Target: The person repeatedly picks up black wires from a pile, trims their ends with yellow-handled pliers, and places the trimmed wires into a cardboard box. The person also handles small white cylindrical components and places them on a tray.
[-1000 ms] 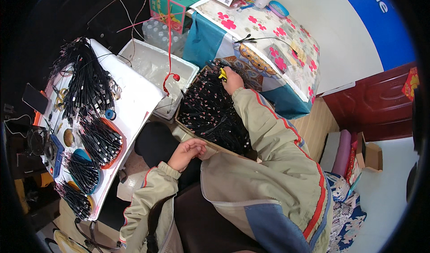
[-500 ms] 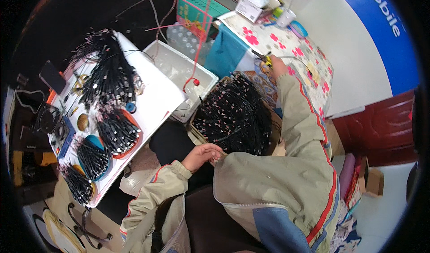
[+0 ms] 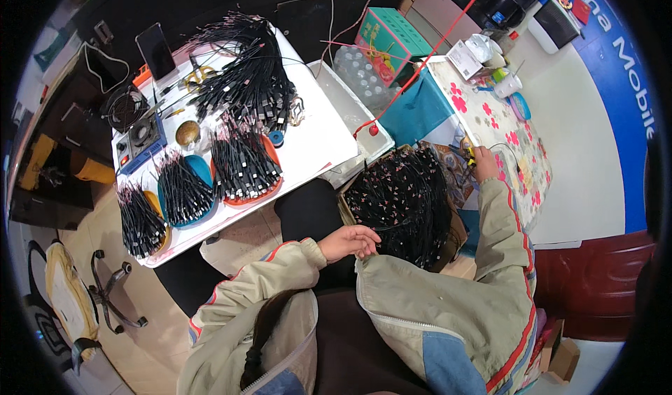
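Observation:
My right hand (image 3: 484, 164) is closed around yellow-handled pliers (image 3: 467, 150) at the left edge of the flowered tablecloth (image 3: 500, 125). A thin cable (image 3: 505, 147) runs from near that hand across the cloth. My left hand (image 3: 348, 242) hovers at the near edge of a box of black cables (image 3: 400, 202), beside the edge of my jacket (image 3: 392, 283). Its fingers are bent and held together; what lies between the fingertips, if anything, is too small to make out. The cables lie in a dense heap with many light tips.
On the white table (image 3: 308, 139) to the left are a black cable bundle (image 3: 248, 80), bowls filled with cables (image 3: 245, 164), a phone (image 3: 155, 51) and a blue device (image 3: 142, 143). A white foam box (image 3: 343, 94) and a green carton (image 3: 392, 41) stand behind. A red cord (image 3: 434, 48) hangs across.
My view has turned, and the tables and box now appear further right. Both hands keep about the same places beside the box and tablecloth; the right one still holds the pliers.

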Tool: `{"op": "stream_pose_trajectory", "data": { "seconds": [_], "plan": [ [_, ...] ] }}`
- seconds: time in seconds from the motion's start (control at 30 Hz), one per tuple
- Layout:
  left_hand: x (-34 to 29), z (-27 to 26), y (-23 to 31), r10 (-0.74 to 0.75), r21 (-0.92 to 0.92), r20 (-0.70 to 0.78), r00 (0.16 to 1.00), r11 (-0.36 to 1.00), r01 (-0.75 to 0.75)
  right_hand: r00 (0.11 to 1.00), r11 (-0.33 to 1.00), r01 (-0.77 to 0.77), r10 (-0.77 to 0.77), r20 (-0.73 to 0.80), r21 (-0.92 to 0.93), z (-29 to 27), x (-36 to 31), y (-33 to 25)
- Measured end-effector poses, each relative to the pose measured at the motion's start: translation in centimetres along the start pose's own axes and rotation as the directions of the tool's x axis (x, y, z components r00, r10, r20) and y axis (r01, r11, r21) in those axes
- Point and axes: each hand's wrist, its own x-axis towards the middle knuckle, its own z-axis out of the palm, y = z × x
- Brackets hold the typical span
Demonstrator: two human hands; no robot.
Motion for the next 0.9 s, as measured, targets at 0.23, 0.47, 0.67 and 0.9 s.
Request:
{"op": "stream_pose_trajectory", "data": {
  "seconds": [0.23,0.47,0.67,0.9],
  "plan": [
    [-1.0,-0.5,-0.3,0.036,0.006,0.009,0.999,0.999,-0.036,0.989,0.99,-0.112,0.103,-0.101,-0.089,1.1,-2.3,-0.4],
    [-2.0,-0.8,0.0,0.057,0.009,0.023,0.998,0.998,-0.058,0.998,0.998,-0.053,0.053,-0.019,-0.013,-0.2,-4.3,0.5],
    [-2.5,-0.3,0.1,0.048,0.015,-0.005,0.999,0.999,-0.048,0.916,0.916,-0.384,0.393,0.076,-0.115,0.4,-5.2,-4.0],
    [-5.7,1.2,9.0,0.27,0.474,-0.126,0.955,0.862,-0.181,0.586,0.218,-0.764,0.626,0.513,0.607,11.6,-5.6,-13.6]
  ]
}}
